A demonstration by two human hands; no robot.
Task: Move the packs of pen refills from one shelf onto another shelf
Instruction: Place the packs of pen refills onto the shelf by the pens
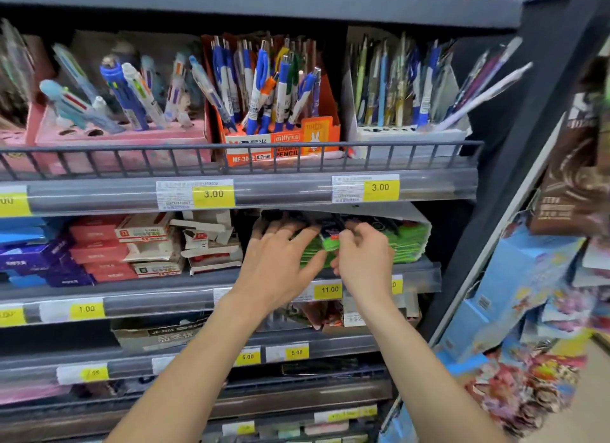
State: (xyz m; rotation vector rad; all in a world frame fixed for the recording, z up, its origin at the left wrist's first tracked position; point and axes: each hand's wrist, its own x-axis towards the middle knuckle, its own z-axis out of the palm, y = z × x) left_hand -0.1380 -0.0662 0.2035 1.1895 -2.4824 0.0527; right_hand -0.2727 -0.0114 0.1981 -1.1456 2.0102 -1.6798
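Nearest, two bare forearms, reaching up from the bottom edge toward the second shelf from the top

Left hand spread flat, fingers straight and parted, pressed on the left part of the green packs of pen refills; thumb angled right toward the other hand; nothing gripped

Right hand curled, fingertips pinched on the top edge of one green pack at the front of the stack, close beside the left thumb

Packs stood in a leaning row at the right end of that shelf, under a pale cardboard flap, directly behind a yellow 11.00 price tag on the shelf edge

Left of the hands on the same shelf: torn white boxes, then red boxes, then blue and purple boxes, stacked flat

Below, further shelf edges with yellow tags reading 1.00 and 5.00

Higher and farther back, behind a wire rail: a pink holder with fat multicolour pens, an orange mechanical pencil box full of blue and white pencils, a white tray of slim pens; two 3.00 tags beneath

At far right, blurred hanging packets in blue, brown and red on the end of the rack
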